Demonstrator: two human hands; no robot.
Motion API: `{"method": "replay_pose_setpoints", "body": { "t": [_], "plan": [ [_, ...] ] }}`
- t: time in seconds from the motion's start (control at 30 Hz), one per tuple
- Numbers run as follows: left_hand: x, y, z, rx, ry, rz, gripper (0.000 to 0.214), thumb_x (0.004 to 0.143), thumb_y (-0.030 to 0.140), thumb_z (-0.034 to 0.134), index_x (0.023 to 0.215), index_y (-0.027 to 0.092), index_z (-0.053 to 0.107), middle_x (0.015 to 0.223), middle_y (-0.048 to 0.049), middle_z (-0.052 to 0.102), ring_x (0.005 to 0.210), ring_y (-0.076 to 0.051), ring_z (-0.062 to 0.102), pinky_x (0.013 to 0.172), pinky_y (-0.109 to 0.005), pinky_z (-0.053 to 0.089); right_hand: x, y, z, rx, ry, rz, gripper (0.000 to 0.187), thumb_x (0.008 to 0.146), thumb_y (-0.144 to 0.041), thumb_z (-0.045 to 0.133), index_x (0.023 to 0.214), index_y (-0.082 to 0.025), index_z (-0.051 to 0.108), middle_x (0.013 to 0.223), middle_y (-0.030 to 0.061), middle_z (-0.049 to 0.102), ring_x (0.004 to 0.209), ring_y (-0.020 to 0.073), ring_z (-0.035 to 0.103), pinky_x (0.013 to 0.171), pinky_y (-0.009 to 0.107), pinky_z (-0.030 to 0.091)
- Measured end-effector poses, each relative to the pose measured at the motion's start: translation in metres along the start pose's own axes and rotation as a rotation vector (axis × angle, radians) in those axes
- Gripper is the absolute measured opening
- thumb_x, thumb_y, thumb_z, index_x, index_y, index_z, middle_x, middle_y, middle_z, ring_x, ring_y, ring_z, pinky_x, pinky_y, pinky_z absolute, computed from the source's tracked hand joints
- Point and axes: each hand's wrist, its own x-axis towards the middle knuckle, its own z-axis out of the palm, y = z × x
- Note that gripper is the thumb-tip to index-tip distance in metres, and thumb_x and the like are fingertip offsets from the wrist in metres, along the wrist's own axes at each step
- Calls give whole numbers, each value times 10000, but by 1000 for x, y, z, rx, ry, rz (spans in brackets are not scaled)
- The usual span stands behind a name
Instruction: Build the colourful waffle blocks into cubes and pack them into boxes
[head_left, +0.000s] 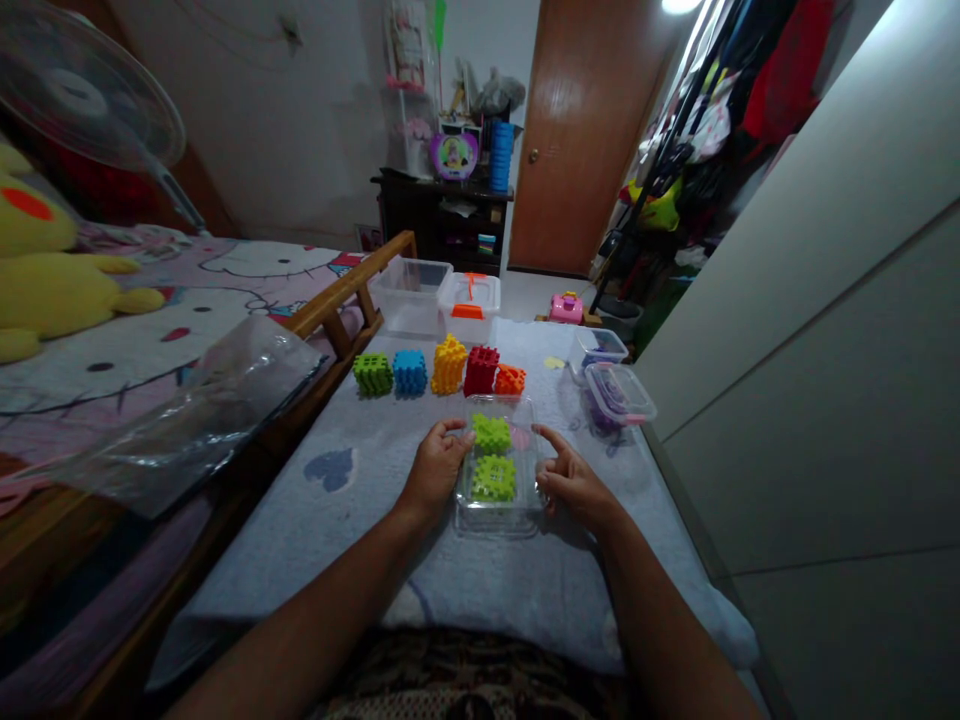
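A clear plastic box [498, 515] lies on the grey blanket in front of me, with two lime-green toothed block pieces [493, 455] inside. My left hand [437, 466] grips the box's left edge, thumb and fingers curled on it. My right hand [572, 479] rests against the right edge, index finger stretched toward the far corner. Behind the box stands a row of cube-shaped blocks: green [373, 374], blue [409, 372], yellow [448, 364], red [481, 370] and orange [510, 380].
Two small lidded clear containers [619, 393] sit at the right. Larger clear bins [469, 303] stand beyond the blanket's far end. A wooden bed rail [347, 300], a plastic bag [202, 410] and a yellow plush toy [52, 280] lie left; a white wardrobe [825, 350] stands right.
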Motion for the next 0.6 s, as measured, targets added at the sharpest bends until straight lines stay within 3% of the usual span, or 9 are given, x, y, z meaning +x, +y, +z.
{"method": "replay_pose_setpoints", "body": {
  "t": [0.6],
  "plan": [
    [3,-6,1,-73,7,23,532,643,405,791,1043,178,525,613,48,624,535,-143,613,535,-235,471,1,-1,3,20,34,6,963,672,-318,786,1474,-214,263,578,-130,527,374,60,441,378,184,432]
  ]
}}
